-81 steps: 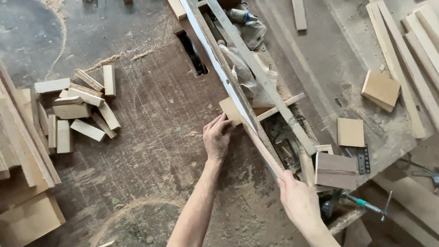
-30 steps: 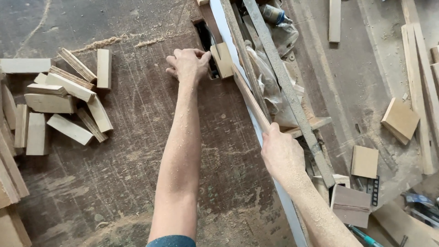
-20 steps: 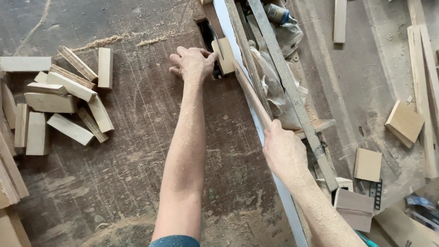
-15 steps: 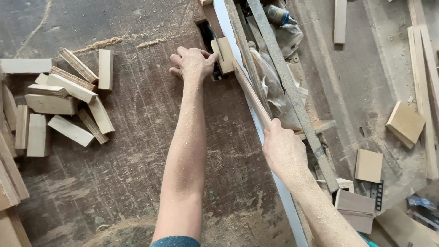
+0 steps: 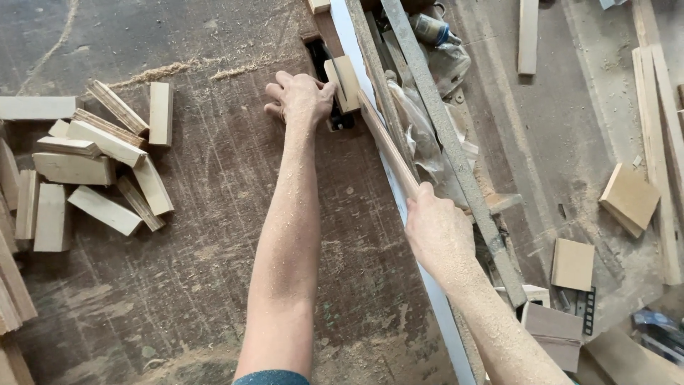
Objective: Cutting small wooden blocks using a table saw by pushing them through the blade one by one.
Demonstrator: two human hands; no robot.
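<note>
A long, narrow strip of pale brown wood [image 5: 388, 146] is held along the white fence rail [image 5: 427, 285] of a worn, dark brown saw table [image 5: 214, 214], running from about five o'clock up toward twelve o'clock. The right hand [image 5: 438, 232] is closed around the near end of the strip, fingers wrapped over it. The left hand [image 5: 303, 96], arm stretched out toward twelve o'clock, is curled loosely with its fingertips against a small pale rectangular wooden block [image 5: 345, 82] that lies beside the dark blade slot [image 5: 331, 107], touching the strip's far end. The strip's far end seems to have reached the slot, with most of its length yet to be fed; whether a cut is under way cannot be told. At nine o'clock a heap of short pale offcut blocks [image 5: 92, 164] lies on the table, suggesting much cutting is already done. Square brown boards [image 5: 573, 264] lie on the dusty floor at three o'clock
</note>
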